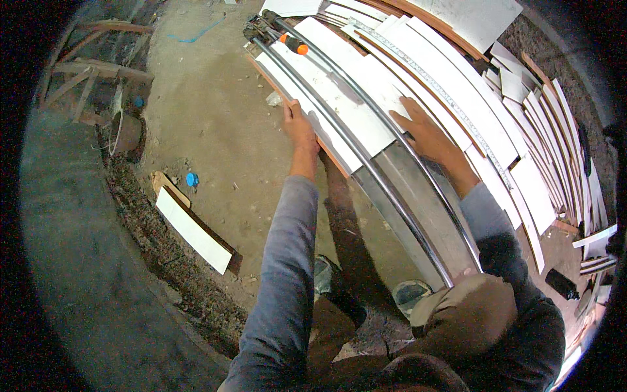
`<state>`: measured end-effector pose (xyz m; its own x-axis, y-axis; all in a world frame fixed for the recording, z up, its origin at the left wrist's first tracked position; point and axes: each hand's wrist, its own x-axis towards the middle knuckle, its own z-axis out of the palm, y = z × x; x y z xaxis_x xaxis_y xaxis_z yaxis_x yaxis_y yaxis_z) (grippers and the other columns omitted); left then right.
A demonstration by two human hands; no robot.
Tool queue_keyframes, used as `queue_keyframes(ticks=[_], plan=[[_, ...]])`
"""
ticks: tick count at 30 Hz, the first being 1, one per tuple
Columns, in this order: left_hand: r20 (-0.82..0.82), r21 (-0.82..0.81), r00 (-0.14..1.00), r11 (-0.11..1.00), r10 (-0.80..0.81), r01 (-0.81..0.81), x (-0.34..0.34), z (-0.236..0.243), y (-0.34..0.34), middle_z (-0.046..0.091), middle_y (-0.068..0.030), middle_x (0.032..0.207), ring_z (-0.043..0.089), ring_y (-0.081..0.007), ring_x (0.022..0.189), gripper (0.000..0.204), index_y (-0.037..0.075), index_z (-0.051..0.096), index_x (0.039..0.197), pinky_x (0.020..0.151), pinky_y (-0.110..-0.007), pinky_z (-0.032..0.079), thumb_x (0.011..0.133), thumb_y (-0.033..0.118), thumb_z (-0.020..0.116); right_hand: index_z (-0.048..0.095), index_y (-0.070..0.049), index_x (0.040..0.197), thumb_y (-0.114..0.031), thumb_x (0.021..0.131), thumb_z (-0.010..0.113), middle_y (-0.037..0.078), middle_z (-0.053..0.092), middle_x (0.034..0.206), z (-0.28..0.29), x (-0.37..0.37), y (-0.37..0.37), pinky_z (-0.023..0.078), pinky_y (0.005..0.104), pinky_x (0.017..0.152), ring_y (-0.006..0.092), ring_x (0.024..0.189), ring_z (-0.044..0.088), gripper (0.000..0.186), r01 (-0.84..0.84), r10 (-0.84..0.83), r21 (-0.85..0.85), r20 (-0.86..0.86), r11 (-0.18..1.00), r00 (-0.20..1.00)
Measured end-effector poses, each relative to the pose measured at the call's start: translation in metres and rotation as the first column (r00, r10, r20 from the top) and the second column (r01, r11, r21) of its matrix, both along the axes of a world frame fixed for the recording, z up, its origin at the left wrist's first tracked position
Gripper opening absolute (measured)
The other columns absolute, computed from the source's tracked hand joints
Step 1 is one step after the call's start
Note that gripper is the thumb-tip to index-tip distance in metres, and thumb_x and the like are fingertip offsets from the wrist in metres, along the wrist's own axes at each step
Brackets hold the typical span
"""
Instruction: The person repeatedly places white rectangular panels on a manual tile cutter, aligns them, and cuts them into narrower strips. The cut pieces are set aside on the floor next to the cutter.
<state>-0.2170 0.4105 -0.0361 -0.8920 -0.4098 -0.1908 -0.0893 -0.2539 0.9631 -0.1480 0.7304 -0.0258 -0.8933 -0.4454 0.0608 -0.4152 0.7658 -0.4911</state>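
Left hand [302, 130]: closed on the left edge of the white tile [362, 130]; thumb not clear to see;
Right hand [428, 130]: spread, with fingers apart, just beside the right rail; fingertips touching a white surface; of which piece, cannot tell;
White tile: lying flat under two metal rails [377, 170], at the far part of the grey metal base [398, 189];
Handle [294, 44]: orange and black; between the rails, near their far end;
Right side: many white pieces [450, 72], stacked in long rows;
Floor [215, 98], at left: loose white strip [192, 228]; blue cap [191, 179] near it; farther, a bucket [125, 132].
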Motion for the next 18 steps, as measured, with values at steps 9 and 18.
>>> queue_keyframes(ticks=[9, 18], plan=[[0.011, -0.559, 0.997, 0.827, 0.080, -0.061, 0.011, 0.011, -0.017, 0.069, -0.0209, 0.125, 0.065, -0.0305, 0.115, 0.037, -0.005, 0.058, 0.137, 0.101, -0.040, 0.048, 0.105, 0.013, 0.052, 0.056, -0.006, 0.145, -0.025, 0.102, 0.065, 0.023, 0.040, 0.161, 0.009, 0.032, 0.020, 0.031, 0.0451, 0.125, 0.0387, 0.152, 0.035, 0.048, 0.160, -0.150, -0.096, 0.101, 0.982, 0.983], [0.060, -0.529, 0.976, 0.836, 0.209, -0.146, 0.085, -0.027, -0.124, 0.072, -0.0165, 0.113, 0.066, -0.0250, 0.102, 0.036, -0.006, 0.062, 0.131, 0.092, -0.037, 0.050, 0.106, 0.020, 0.055, 0.059, -0.004, 0.142, -0.025, 0.105, 0.061, 0.020, 0.052, 0.153, 0.023, 0.019, 0.004, 0.037, 0.0440, 0.121, 0.0375, 0.143, 0.047, 0.042, 0.286, -0.305, -0.240, -0.043, 0.928, 0.951]])
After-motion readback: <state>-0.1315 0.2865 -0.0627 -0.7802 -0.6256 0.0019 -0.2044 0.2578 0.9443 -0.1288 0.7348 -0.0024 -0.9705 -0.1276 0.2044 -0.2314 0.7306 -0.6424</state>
